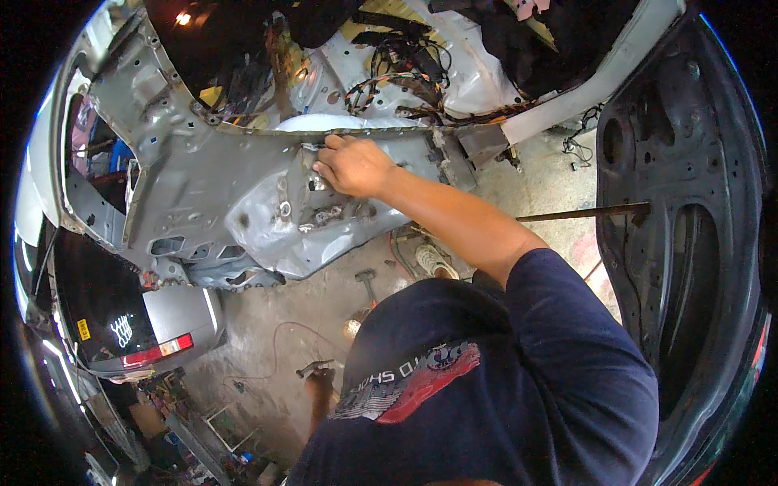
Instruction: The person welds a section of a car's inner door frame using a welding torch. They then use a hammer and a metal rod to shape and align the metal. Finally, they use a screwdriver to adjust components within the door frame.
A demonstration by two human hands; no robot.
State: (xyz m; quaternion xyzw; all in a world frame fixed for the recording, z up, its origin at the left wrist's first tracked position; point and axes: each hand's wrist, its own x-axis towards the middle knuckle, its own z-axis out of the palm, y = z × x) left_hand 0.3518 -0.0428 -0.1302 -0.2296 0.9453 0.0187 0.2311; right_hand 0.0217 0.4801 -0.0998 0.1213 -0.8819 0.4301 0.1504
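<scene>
My right hand (354, 167) reaches across to a bare grey car body panel (194, 194). Its fingers are curled closed against the upper middle of the panel, and whatever they grip is hidden. Torn, rough metal and holes (328, 212) show just below that hand. Down at my left side, my left hand (319, 382) is closed around a hammer (314, 368), whose head shows above the fingers. A second hammer (367, 283) is on the concrete floor in front of me.
Behind the panel, the vehicle's interior holds loose wiring (405, 77). A dark inner door or hood panel (628, 174) stands at right, with a thin rod (567, 214) meeting it. Another vehicle's rear (174, 324) is at left. A red hose (279, 336) crosses the floor (259, 308).
</scene>
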